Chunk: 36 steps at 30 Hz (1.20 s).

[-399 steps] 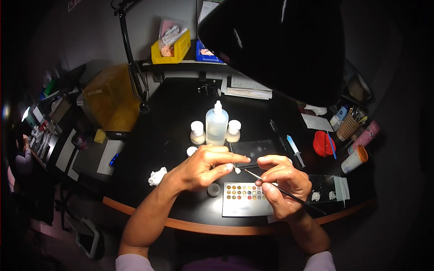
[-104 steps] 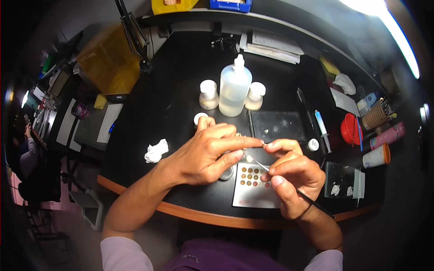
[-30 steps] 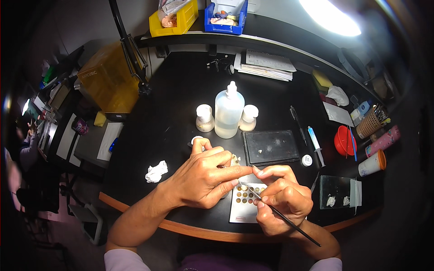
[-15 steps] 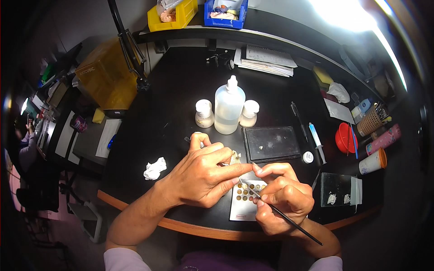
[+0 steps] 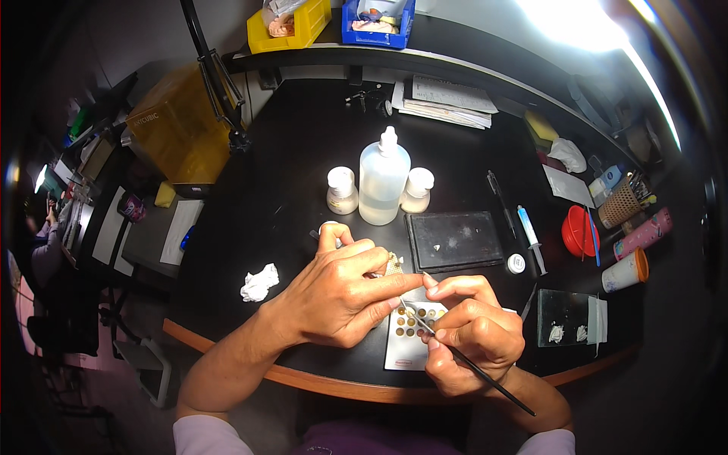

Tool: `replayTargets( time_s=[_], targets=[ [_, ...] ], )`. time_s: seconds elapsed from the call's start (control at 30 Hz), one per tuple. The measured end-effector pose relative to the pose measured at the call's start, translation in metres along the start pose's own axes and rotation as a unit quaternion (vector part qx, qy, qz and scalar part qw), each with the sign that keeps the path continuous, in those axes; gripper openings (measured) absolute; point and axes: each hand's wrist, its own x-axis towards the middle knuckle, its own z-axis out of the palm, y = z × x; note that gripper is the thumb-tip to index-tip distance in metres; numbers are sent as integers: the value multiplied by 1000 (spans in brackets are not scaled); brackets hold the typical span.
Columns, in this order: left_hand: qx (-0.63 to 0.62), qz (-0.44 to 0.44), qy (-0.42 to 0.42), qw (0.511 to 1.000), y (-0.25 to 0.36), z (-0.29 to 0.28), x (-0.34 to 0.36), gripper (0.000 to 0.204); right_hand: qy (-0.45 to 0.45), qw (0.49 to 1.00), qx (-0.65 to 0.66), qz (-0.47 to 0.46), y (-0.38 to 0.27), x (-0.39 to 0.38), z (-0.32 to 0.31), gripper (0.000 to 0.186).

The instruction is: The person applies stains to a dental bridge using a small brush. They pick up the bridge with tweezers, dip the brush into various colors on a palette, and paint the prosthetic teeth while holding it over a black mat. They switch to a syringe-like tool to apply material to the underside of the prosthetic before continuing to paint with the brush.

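My right hand (image 5: pixel 481 334) pinches a thin brush (image 5: pixel 479 370) with a black handle. Its fine tip points up and left, close to my left thumb. My left hand (image 5: pixel 345 292) is closed, its index finger reaching across to the right fingertips. Whatever it grips is mostly hidden; a small grey end (image 5: pixel 314 234) shows behind its knuckles. Beneath both hands lies a white card (image 5: pixel 406 356) with rows of round coloured wells. Just beyond the left fingers, partly covered, is a small beige perforated block (image 5: pixel 393 263) with little pale pieces.
A clear squeeze bottle (image 5: pixel 383 186) stands between two white-capped jars (image 5: pixel 342 191) (image 5: pixel 416 189). To the right are a black flat box (image 5: pixel 457 241), a syringe (image 5: pixel 532 241), a red bowl (image 5: pixel 580 232) and a glass slab (image 5: pixel 563 315). Crumpled tissue (image 5: pixel 259 283) lies left.
My right hand and the brush have shifted very slightly to the left. The left hand stays in nearly the same place.
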Motion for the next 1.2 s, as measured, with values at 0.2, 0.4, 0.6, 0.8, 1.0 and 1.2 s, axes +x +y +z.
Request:
replayTargets(
  time_s=[0.2,0.4,0.6,0.8,1.0,1.2],
  targets=[
    [-74,-8,3,997,-3,2,0,42,5,1000,-2,-9,-4,0,-3,22],
    [-139,-38,-23,989,-4,1,-1,36,7,1000,-24,-11,-8,1,-3,23],
    [-150,-33,-13,988,-4,3,-1,35,0,999,-30,-14,-7,2,-3,25],
    [-146,-33,-15,989,-4,2,-1,35,21,1000,-16,-11,-7,1,-1,20],
    [-148,-36,-20,988,-2,0,-1,36,1,1000,-11,-3,-10,0,-5,26],
    [-163,-30,-12,986,-4,2,-1,38,0,1000,-20,-3,-8,0,-3,25]
  ],
)
